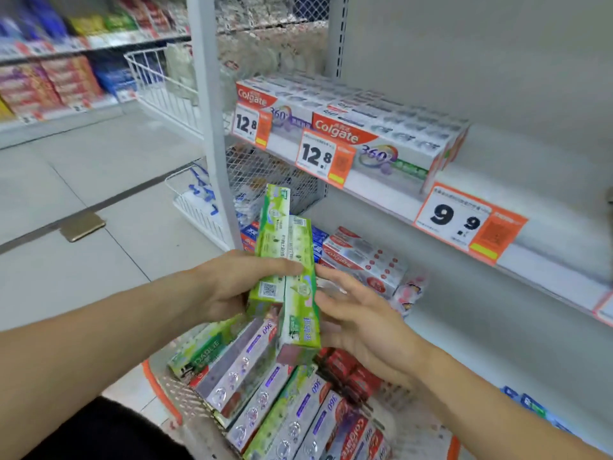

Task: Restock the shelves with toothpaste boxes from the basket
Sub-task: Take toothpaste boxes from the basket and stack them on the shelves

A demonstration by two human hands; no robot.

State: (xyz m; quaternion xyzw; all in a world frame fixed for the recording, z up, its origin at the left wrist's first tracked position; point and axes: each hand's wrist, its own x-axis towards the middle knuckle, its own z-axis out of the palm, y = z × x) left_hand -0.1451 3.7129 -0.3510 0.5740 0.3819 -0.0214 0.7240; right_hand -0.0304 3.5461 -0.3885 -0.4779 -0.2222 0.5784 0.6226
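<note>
Two green toothpaste boxes [285, 267] stand upright side by side above the basket. My left hand [229, 283] grips them from the left, thumb across their front. My right hand [351, 313] touches their right side with fingers spread around the lower box. Below them the orange-rimmed basket [159, 390] holds several toothpaste boxes [265, 393]: silver Colgate 360, green Darlie and red ones. On the upper shelf [547, 270] a row of Colgate 360 boxes [374, 134] lies at the left; the shelf's right half is bare behind a 9.9 price tag [467, 224].
The lower shelf [497, 333] carries Colgate boxes [365, 260] and blue boxes at its left. White wire baskets [159, 84] hang off the shelf's white upright [212, 127]. Across the tiled aisle stands another stocked shelf [59, 78]. A brass floor plate [83, 225] lies on the floor.
</note>
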